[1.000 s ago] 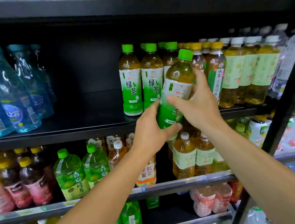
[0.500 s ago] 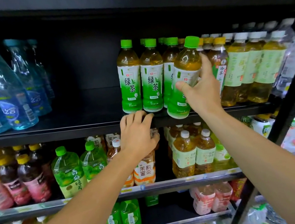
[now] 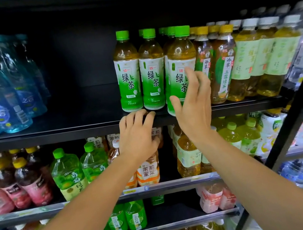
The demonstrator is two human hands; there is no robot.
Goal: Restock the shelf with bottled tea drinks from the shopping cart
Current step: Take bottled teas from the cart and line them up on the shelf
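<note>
Green-capped tea bottle [image 3: 180, 70] stands on the shelf [image 3: 49, 135]; right hand [image 3: 193, 107] open beside it, left hand [image 3: 137, 135] rests loosely on the edge. Next, another bottle from the cart.

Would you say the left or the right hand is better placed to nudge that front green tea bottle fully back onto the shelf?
Right, I think. The right hand is open directly before the front green tea bottle, while the left hand rests on the shelf edge, lower and aside.
</note>
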